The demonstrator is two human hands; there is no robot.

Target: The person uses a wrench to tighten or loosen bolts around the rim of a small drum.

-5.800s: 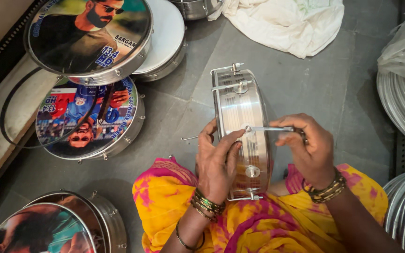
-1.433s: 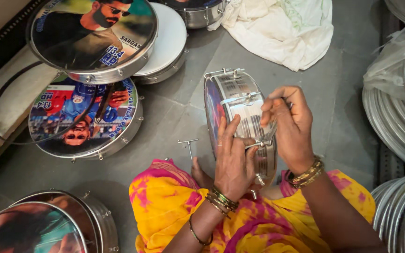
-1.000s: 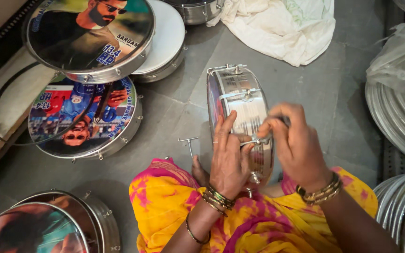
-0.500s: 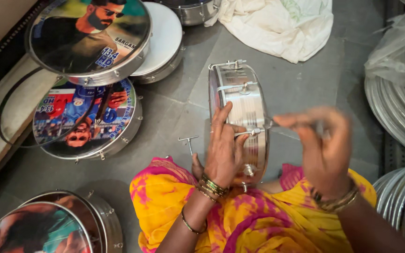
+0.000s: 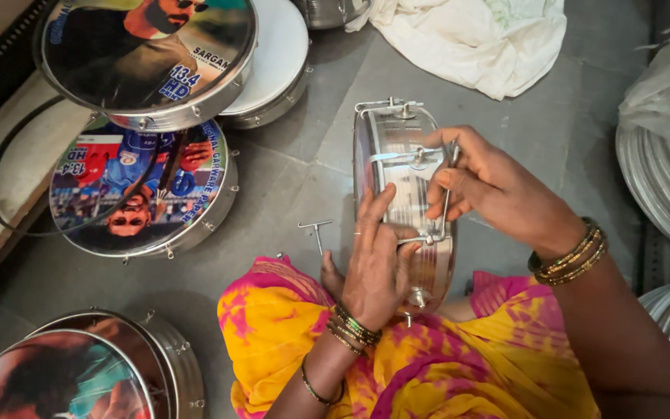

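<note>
While the steel drum frame (image 5: pixel 405 202) is steadied on edge by the flat, spread left hand (image 5: pixel 374 264), a thin tuning rod (image 5: pixel 448 186) is pinched in the right hand (image 5: pixel 490 186), the fitting unfinished.

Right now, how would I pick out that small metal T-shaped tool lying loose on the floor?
Start at the shiny metal drum shell that stands on edge between the left hand and the right hand. Look just left of it, on the bare grey floor above the pink and yellow cloth. The T-shaped key lies there alone, tiny beside the printed drums.
</note>
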